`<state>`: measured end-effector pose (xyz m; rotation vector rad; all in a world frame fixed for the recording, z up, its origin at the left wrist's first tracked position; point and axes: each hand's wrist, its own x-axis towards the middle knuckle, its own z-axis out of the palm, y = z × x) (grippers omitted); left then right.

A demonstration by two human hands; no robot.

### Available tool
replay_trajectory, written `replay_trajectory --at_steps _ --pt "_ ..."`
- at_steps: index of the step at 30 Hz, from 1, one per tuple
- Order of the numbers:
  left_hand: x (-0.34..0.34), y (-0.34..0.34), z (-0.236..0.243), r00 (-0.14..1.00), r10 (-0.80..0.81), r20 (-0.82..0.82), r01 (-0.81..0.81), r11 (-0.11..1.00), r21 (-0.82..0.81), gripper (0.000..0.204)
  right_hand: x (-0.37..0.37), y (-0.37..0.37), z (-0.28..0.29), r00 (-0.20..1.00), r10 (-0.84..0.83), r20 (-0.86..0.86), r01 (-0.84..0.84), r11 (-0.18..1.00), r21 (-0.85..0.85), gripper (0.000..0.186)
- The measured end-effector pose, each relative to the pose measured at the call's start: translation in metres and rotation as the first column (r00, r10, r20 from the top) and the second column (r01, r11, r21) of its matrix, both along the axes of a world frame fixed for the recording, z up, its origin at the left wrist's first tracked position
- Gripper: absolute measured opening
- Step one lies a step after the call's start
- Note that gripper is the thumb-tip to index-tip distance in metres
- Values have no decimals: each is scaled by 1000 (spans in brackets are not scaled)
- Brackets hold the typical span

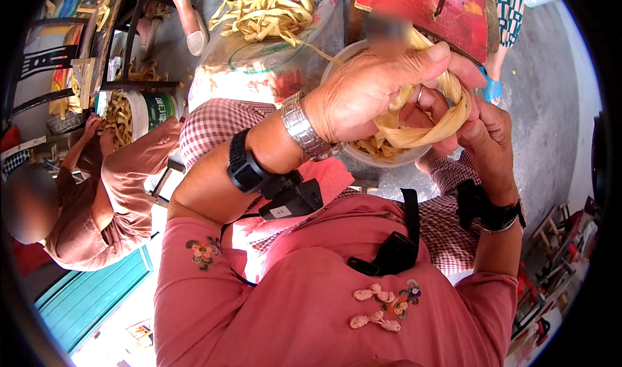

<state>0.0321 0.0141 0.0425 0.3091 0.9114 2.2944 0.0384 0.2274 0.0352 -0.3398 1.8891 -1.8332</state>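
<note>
Both hands are closed round a ring of twisted pale-yellow strips (pixel 431 134), held above a white tub (pixel 405 161). My left hand (pixel 382 88), with a metal watch at its wrist, reaches over the top of the ring, thumb and fingers curled round it. My right hand (pixel 489 134) pinches the ring's right side between thumb and fingers; some fingers are hidden behind the strips. Short yellowish pieces (pixel 376 148) lie in the tub below. Beyond the left wrist, a heap of loose yellow strips (pixel 265 11) rests on a clear plastic sack (pixel 243 62).
A red board (pixel 434 11) stands just past my hands. At left a co-worker in brown (pixel 123 192) has hands near a white bucket (pixel 139 114) of strips, beside a dark wooden rack (pixel 110 49). Another person's foot in a blue shoe (pixel 494 90) is at far right.
</note>
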Motion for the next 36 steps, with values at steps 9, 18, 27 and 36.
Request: replay_trajectory --at_steps 9,18,27,36 --pt "-3 -20 9 993 84 78 -91 990 103 56 -9 58 -3 945 -8 -327 120 938 324 50" --pt "1 -6 -7 992 116 -58 -126 974 -191 50 4 0 6 996 -10 83 -3 989 148 26" --pt "-5 -9 3 981 186 55 -188 982 27 52 -5 6 12 991 123 -58 -112 978 175 34" --pt "-4 -1 12 974 97 -206 -199 803 -562 39 -9 3 23 956 164 -244 -82 946 313 32"
